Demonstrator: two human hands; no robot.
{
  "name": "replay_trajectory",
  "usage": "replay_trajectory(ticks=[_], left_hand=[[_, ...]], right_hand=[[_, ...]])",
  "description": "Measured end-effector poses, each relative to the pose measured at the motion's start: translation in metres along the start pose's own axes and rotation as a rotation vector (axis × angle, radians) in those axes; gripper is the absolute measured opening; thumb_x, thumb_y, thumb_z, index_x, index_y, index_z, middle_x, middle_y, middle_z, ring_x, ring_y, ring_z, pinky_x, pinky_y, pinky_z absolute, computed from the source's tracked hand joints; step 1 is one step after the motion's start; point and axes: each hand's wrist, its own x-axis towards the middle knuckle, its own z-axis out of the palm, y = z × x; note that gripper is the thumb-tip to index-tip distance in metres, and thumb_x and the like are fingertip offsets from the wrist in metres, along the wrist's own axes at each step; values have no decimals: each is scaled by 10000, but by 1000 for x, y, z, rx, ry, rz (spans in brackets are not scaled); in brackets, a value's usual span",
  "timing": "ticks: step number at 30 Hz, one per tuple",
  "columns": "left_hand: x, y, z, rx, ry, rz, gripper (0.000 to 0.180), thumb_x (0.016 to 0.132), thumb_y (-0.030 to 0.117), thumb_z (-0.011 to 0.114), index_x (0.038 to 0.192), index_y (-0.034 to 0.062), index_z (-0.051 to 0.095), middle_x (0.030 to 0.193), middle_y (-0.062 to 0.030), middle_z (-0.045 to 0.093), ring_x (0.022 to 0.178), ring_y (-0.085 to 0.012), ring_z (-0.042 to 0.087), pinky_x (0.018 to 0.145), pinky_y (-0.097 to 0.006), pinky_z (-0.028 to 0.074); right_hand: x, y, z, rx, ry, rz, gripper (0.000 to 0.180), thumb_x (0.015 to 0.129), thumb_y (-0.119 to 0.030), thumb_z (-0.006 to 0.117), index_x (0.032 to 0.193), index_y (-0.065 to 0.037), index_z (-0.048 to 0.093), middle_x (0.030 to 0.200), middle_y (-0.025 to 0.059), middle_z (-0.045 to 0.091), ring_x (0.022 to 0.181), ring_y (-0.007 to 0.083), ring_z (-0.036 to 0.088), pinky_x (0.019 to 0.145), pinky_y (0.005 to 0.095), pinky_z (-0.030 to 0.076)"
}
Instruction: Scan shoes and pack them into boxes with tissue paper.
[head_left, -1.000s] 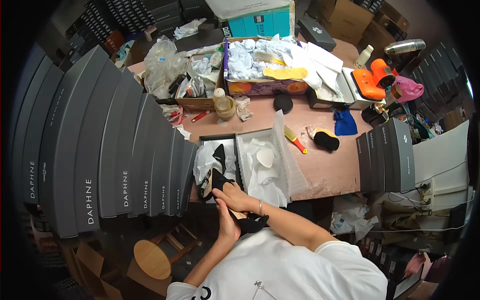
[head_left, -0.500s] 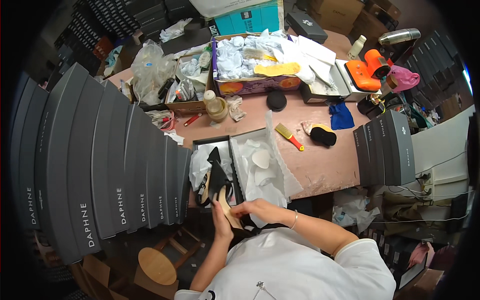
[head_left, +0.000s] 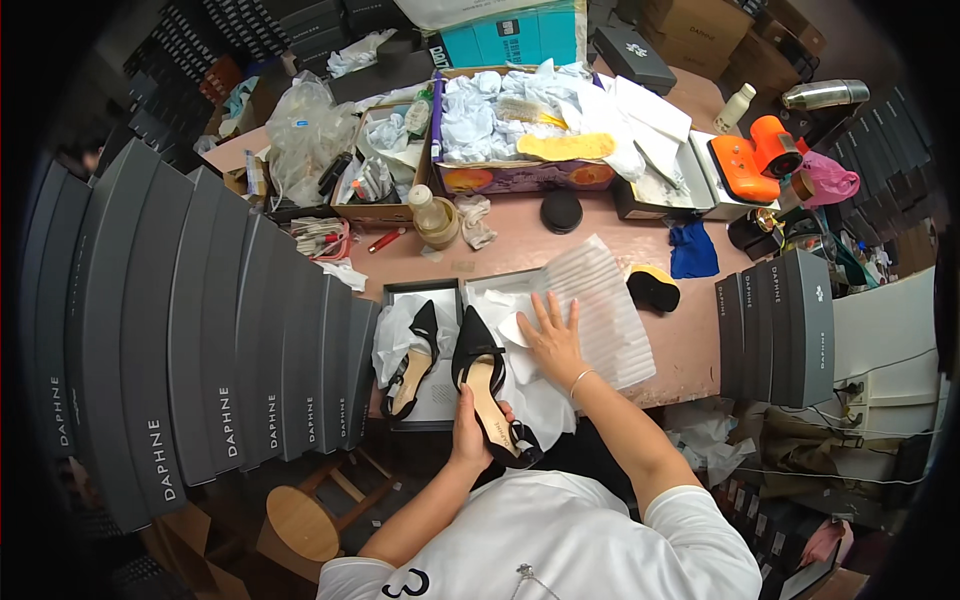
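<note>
Black and pointed, the slingback shoe [head_left: 487,385] in the left hand [head_left: 471,428] runs lengthwise away from the person, toe aimed at the far side of the table [head_left: 520,245] and heel strap down by the near edge, its tan insole facing up. The left hand grips it from below at the heel end, fingers wrapped round the sole, forearm rising from the lower edge. Just left of that hand, the second black shoe [head_left: 415,358] lies in the open shoe box [head_left: 396,296] on white tissue paper [head_left: 395,335], toe likewise pointing away, slightly tilted. The right hand [head_left: 551,335] lies flat, fingers spread and released, palm down on the ribbed white foam sheet [head_left: 605,305] just right of the held shoe; a thin bracelet circles its wrist. Left of the left hand a row of dark grey shoe boxes [head_left: 250,340] stands close on end. Beyond the right hand a shorter grey stack [head_left: 775,325] stands well apart, with bare pink tabletop between.
</note>
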Motion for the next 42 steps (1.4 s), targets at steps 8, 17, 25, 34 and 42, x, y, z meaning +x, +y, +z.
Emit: replay_trajectory(ticks=[8,17,25,34,42], left_hand=[[-2,16,-3,-4,111,121,677,908,671,369,1287,113,427,1103,-109,530,1001,-229,548,823,-399,500],[-28,1,-30,54,159,107,401,952,240,559,1274,77,384,1112,-91,557,879,-196,613,712,-337,541],[-14,7,-49,-108,-18,-104,409,986,385,419,1136,20,527,932,-112,618,751,-213,626,693,-330,542],[-29,30,-8,-48,-26,41,516,968,512,317,1205,94,506,1045,-73,600,880,-202,607,762,-351,510],[-33,-11,-21,-135,113,89,411,988,394,462,1284,122,376,1178,-90,516,1003,-199,575,768,-355,524]], right_hand=[[-9,-57,-105,305,-315,-91,102,796,-114,563,883,-65,540,880,105,583,811,298,628,771,444,509],[-12,-68,-99,904,-277,-99,486,759,-152,738,1193,-46,548,1088,174,598,931,318,620,803,378,509],[-10,-96,-104,315,-103,-470,548,695,-160,695,1227,-139,563,1257,96,542,1296,265,403,1036,509,331],[-23,-83,-105,462,-16,-472,235,767,-155,585,987,-86,629,825,34,564,826,220,575,730,353,451],[-11,-110,-69,441,-217,-356,179,774,-161,595,909,-48,626,846,85,591,803,252,618,686,354,477]])
